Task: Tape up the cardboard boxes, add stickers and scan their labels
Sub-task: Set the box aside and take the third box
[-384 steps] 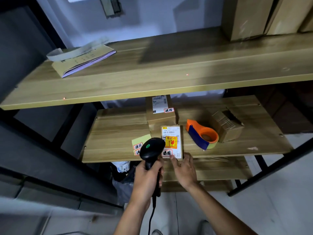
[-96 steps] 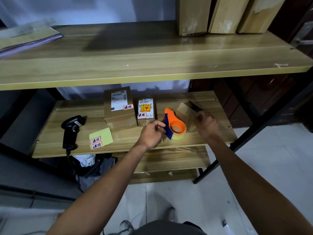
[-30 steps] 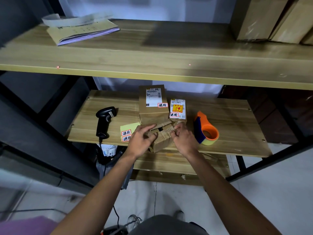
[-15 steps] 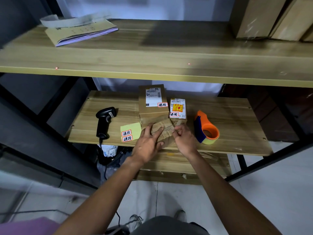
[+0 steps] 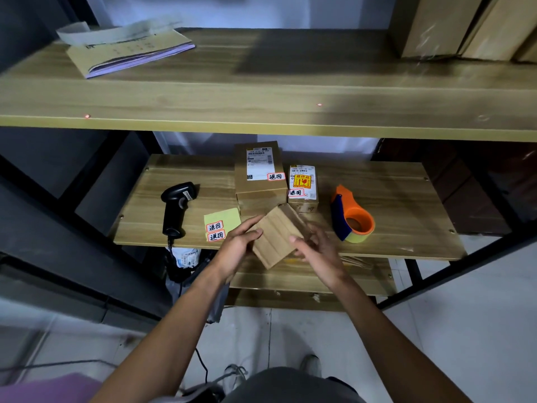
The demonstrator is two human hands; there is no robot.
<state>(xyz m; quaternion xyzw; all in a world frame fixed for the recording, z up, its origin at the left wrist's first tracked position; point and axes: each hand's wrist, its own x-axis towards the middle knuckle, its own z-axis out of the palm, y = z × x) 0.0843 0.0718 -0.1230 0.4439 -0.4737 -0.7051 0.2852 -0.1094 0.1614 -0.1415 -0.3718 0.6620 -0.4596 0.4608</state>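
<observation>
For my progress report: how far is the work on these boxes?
Done: the large box and small box carry labels and stickers. In hand: the left hand and right hand hold a plain box, no tape or label showing. Left: taping, stickering and scanning it; tape dispenser, sticker sheet and scanner lie on the shelf.

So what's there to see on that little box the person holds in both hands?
The cardboard box is small and plain brown, with faint lengthwise ridges across the face turned to the camera; no label or sticker shows on it. It is tilted, one corner pointing down, over the front edge of the lower shelf. The left hand grips its left side, thumb on the face; the right hand grips its right side. Whether it is taped cannot be told.
</observation>
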